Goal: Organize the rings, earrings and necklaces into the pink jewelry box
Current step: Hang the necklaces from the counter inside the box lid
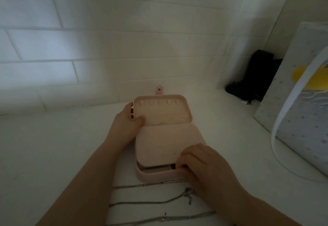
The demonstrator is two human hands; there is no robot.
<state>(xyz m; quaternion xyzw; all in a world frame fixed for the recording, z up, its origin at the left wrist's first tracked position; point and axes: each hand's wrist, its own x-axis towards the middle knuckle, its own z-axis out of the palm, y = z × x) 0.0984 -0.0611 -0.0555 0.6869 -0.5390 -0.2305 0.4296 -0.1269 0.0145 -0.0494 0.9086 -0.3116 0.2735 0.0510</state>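
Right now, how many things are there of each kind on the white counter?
Pink jewelry box: 1, open
Necklaces laid in front of it: 3
Black pouches in the far right corner: 2
Bag with a white strap at the right: 1
Total: 7

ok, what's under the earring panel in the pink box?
The earring panel is lifted at its near edge by the right hand. The gap shows only a dark sliver of the pink box's base tray; its contents are covered. The left hand holds the lid.
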